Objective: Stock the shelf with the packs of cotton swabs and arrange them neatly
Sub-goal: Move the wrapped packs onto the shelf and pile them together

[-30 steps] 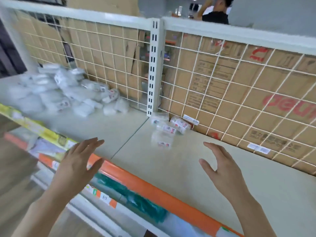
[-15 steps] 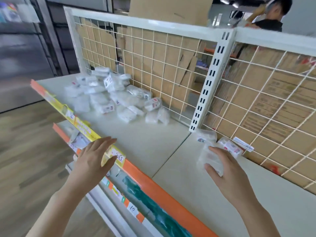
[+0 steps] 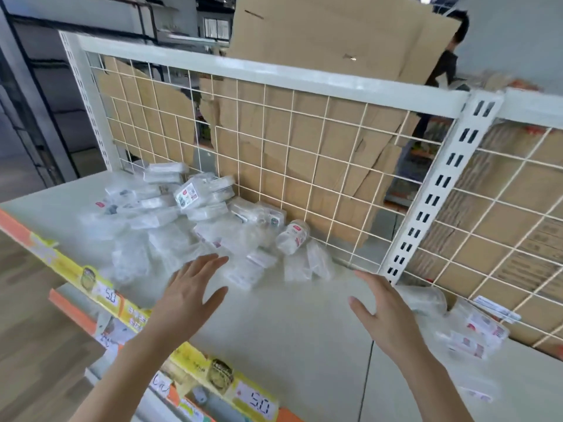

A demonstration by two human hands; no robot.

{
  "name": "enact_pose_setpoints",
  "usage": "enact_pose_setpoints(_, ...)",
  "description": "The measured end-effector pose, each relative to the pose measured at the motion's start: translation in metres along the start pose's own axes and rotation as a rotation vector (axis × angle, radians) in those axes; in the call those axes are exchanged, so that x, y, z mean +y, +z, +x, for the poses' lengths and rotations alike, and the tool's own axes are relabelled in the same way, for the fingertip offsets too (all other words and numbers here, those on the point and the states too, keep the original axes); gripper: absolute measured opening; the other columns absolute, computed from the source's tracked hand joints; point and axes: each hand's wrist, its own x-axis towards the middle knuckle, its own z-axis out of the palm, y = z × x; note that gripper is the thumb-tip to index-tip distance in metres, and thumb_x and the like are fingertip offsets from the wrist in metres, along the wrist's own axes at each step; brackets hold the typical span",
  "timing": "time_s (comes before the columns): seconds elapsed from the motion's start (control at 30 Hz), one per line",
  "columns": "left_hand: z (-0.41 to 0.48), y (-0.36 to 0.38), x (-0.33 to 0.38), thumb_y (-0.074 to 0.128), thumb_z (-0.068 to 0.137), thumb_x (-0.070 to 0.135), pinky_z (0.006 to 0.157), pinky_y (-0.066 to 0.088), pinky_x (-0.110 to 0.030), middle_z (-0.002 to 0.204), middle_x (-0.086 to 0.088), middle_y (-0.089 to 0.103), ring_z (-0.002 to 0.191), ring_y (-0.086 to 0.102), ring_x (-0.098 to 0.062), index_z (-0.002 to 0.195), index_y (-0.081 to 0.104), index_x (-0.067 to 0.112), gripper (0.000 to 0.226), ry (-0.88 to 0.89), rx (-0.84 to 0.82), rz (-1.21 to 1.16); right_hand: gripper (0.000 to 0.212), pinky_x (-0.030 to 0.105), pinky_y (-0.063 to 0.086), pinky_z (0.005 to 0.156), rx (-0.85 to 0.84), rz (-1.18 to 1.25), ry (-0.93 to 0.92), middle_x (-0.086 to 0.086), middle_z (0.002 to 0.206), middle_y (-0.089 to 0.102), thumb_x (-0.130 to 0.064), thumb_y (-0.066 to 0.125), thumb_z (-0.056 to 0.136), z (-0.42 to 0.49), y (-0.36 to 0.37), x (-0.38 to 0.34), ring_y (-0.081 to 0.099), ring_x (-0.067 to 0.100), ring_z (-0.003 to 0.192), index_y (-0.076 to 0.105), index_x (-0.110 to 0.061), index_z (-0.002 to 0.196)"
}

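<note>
Left of the slotted upright (image 3: 438,190), a loose pile of cotton swab packs (image 3: 182,214) is lying on the shelf (image 3: 289,336). The left grip (image 3: 185,296) is hovering at the pile's near edge, released and empty. The right grip (image 3: 387,315), also released, is hovering before the upright's foot. A few more packs (image 3: 478,333) are lying right of the upright.

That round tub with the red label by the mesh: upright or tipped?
Tipped. The round tub lies on its side on the shelf, at the edge of the jumbled packs.
</note>
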Motion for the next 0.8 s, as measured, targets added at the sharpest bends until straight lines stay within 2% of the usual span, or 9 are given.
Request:
enact_pose_setpoints(0.2,0.065,0.014,-0.003,0.029,0.088,0.063,0.093,0.043,-0.045,0.131,-0.003,0.053,0.118,0.05,-0.027,0.129,0.053,0.019,0.066,0.102,0.033,-0.026,0.054,0.028,0.035,0.094,-0.1,-0.002,0.113,0.001,0.14,0.041,-0.034,0.053,0.094,0.054,0.044,-0.025,0.04,0.019,0.128,0.034,-0.021,0.142)
enact_pose_setpoints(0.27,0.083,0.02,0.0,0.024,0.088,0.067,0.092,0.044,-0.047,0.129,-0.006,0.055,0.117,0.05,-0.03,0.128,0.055,0.017,0.071,0.106,0.031,-0.008,0.057,0.031,0.036,0.097,-0.124,-0.013,0.161,0.005,0.143,0.038,-0.038,0.047,0.096,0.072,0.056,-0.03,0.04,0.023,0.129,0.027,-0.02,0.146)
enact_pose_setpoints(0.37,0.098,0.032,-0.004,0.031,0.085,0.061,0.086,0.048,-0.047,0.126,-0.012,0.058,0.114,0.054,-0.035,0.125,0.059,0.014,0.067,0.086,-0.028,0.051,0.061,0.036,0.036,0.1,-0.157,-0.095,0.252,0.011,0.145,0.036,-0.047,0.036,0.097,0.093,0.075,-0.031,0.038,0.028,0.131,0.02,-0.017,0.148)
enact_pose_setpoints(0.43,0.1,0.04,-0.008,0.041,0.084,0.055,0.078,0.053,-0.047,0.124,-0.015,0.059,0.112,0.055,-0.036,0.122,0.06,0.013,0.06,0.087,-0.075,0.082,0.061,0.037,0.038,0.097,-0.183,-0.128,0.291,0.013,0.141,0.04,-0.051,0.031,0.097,0.099,0.085,-0.032,0.041,0.03,0.128,0.018,-0.019,0.148)
enact_pose_setpoints(0.5,0.098,0.044,-0.009,0.065,0.08,0.042,0.072,0.055,-0.046,0.123,-0.017,0.059,0.108,0.057,-0.037,0.12,0.061,0.013,0.049,0.11,-0.089,0.127,0.057,0.036,0.04,0.093,-0.156,-0.119,0.298,0.013,0.135,0.046,-0.048,0.033,0.098,0.101,0.09,-0.035,0.046,0.029,0.122,0.021,-0.022,0.148)
enact_pose_setpoints(0.57,0.098,0.046,-0.008,0.08,0.07,0.03,0.066,0.056,-0.043,0.119,-0.018,0.061,0.1,0.061,-0.036,0.117,0.064,0.014,0.052,0.137,-0.08,0.185,0.051,0.033,0.041,0.089,-0.11,-0.067,0.289,0.012,0.127,0.05,-0.04,0.041,0.097,0.1,0.09,-0.039,0.05,0.028,0.116,0.03,-0.023,0.144)
enact_pose_setpoints(0.63,0.1,0.045,-0.008,0.083,0.065,0.026,0.064,0.056,-0.043,0.117,-0.018,0.061,0.095,0.062,-0.036,0.115,0.065,0.015,0.054,0.152,-0.062,0.198,0.048,0.031,0.041,0.084,-0.09,-0.004,0.295,0.009,0.12,0.048,-0.034,0.052,0.093,0.097,0.086,-0.042,0.053,0.028,0.108,0.037,-0.026,0.138)
enact_pose_setpoints(0.7,0.1,0.045,-0.011,0.08,0.07,0.024,0.066,0.055,-0.045,0.117,-0.019,0.061,0.094,0.061,-0.038,0.116,0.064,0.015,0.05,0.178,-0.045,0.173,0.051,0.029,0.042,0.082,-0.082,0.022,0.286,0.005,0.118,0.045,-0.029,0.058,0.088,0.09,0.079,-0.044,0.055,0.026,0.104,0.04,-0.03,0.135)
enact_pose_setpoints(0.8,0.095,0.035,-0.013,0.05,0.086,0.037,0.073,0.052,-0.046,0.124,-0.016,0.057,0.101,0.055,-0.036,0.123,0.056,0.016,0.043,0.194,-0.002,0.079,0.054,0.028,0.042,0.08,-0.014,0.045,0.239,0.001,0.117,0.043,-0.027,0.061,0.084,0.075,0.059,-0.041,0.054,0.023,0.104,0.041,-0.034,0.133)
